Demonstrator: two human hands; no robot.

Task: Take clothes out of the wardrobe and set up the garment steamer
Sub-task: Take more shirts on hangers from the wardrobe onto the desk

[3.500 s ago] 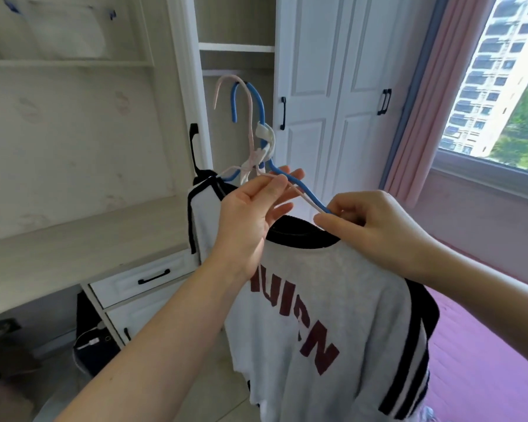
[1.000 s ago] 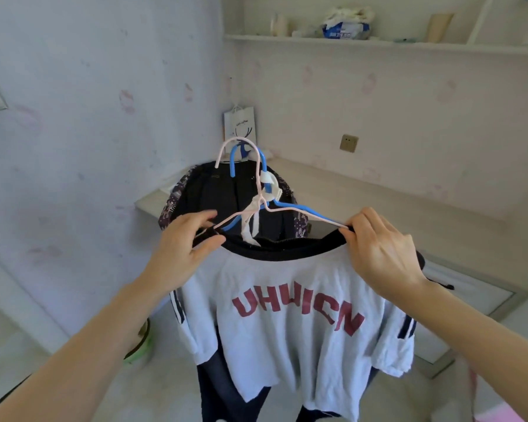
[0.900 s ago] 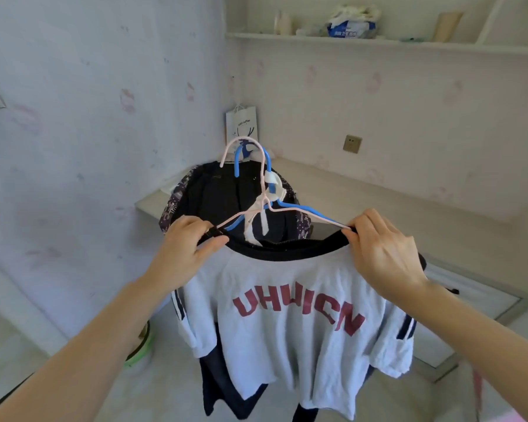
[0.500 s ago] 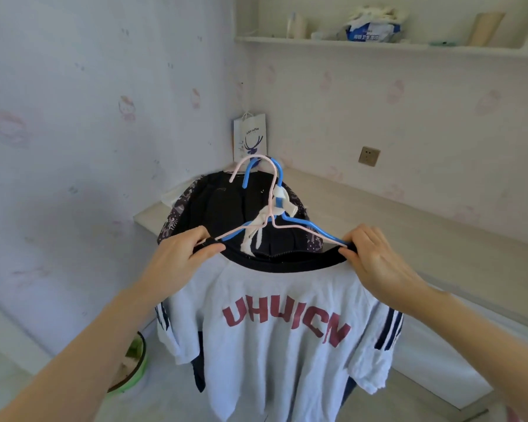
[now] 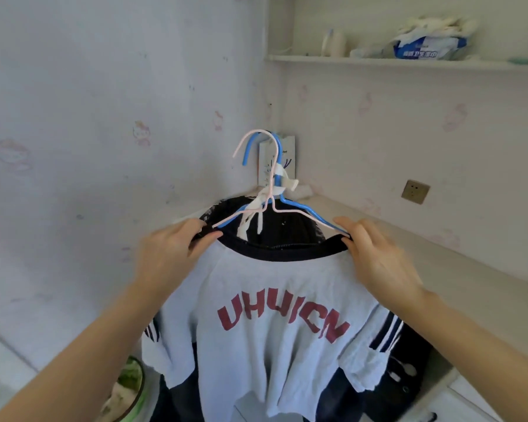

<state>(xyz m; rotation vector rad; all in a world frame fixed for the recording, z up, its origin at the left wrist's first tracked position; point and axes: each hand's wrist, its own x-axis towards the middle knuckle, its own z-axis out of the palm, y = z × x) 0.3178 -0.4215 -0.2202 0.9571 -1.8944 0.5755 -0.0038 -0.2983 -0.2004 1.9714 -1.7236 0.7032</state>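
Note:
A light grey T-shirt [image 5: 275, 354] with red letters, a black collar and striped sleeves hangs in front of me on a pink and a blue wire hanger [image 5: 275, 193] tied together with white strips. My left hand [image 5: 171, 254] pinches the left shoulder of the shirt and hanger. At the right shoulder, my right hand [image 5: 375, 257] grips the same. Behind the shirt hangs a dark garment [image 5: 281, 229]. No steamer is in view.
A pale desk top [image 5: 457, 269] runs along the right wall, with a socket [image 5: 415, 191] above it and a white paper bag [image 5: 276, 162] in the corner. A high shelf [image 5: 409, 60] holds a tissue pack. A green bowl [image 5: 128, 388] sits on the floor.
I have turned away from the wardrobe toward the desk corner, carrying the shirt. My left hand went from the hanger neck to the left shoulder. In the last second the clothes moved closer to the corner.

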